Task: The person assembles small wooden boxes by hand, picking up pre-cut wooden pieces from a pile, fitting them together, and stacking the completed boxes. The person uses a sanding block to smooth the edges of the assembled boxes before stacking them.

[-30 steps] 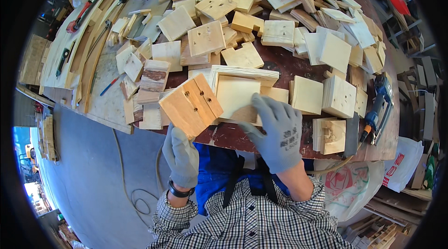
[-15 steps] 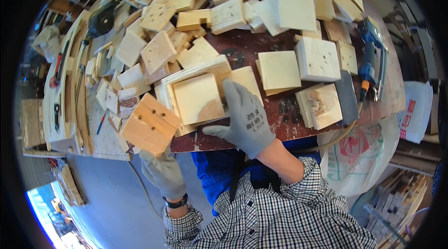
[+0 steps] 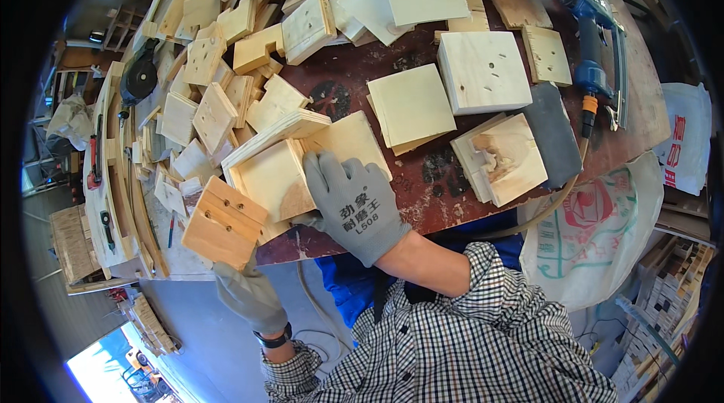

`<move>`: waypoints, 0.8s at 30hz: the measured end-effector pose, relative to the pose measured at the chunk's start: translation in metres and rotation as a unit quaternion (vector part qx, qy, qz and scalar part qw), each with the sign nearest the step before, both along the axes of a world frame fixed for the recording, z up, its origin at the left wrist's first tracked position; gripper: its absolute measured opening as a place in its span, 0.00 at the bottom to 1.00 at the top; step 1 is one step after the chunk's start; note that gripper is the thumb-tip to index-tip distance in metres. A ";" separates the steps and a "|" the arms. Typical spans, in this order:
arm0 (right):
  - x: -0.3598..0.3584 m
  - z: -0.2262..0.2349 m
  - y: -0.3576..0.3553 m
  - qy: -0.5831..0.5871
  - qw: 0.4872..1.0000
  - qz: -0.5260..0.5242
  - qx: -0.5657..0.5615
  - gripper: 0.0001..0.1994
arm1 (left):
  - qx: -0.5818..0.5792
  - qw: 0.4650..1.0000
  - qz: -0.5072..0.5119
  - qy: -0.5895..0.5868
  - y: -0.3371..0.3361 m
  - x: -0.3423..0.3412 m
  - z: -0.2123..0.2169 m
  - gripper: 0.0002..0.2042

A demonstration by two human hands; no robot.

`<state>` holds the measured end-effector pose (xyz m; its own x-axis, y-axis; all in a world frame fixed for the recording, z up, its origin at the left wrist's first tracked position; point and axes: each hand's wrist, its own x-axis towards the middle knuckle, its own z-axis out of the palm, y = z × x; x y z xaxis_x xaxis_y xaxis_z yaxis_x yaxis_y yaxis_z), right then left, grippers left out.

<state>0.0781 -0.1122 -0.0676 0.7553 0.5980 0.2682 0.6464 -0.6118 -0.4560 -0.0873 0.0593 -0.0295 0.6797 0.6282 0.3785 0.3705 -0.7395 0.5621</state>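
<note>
My left hand (image 3: 253, 299), in a grey glove, grips the lower edge of a square wooden block (image 3: 223, 226) with dark holes and a groove, held at the table's front edge. My gloved right hand (image 3: 353, 208) is closed on the right edge of a pale wooden board (image 3: 265, 176) with a brown corner, its thumb at the near side and part of its fingers hidden. Behind that board leans a thicker plank piece (image 3: 275, 135). Another pale board (image 3: 354, 139) lies just beyond my right fingers.
Loose wood pieces (image 3: 309, 26) are heaped across the far side and left of the dark red table (image 3: 411, 184). To the right stand a thick white block (image 3: 486, 75), a grey pad (image 3: 556, 139) and a blue nail gun (image 3: 596, 48) with a hose. A white sack (image 3: 596, 229) hangs by the table's right edge.
My right hand has closed from a spread pose onto the pale board's edge. The holed block in my left hand has moved slightly left and down. The whole view has shifted.
</note>
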 end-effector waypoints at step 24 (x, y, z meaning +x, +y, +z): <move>0.003 -0.007 0.003 -0.047 0.999 -0.001 0.004 0.45 | 0.248 0.916 -0.267 0.170 0.000 0.072 0.048 0.28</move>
<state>0.0812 -0.1093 -0.0743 0.7280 0.5944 0.3417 0.6850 -0.6100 -0.3984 -0.0150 0.0591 0.0185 0.9713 -0.0187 0.2370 -0.0261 -0.9993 0.0281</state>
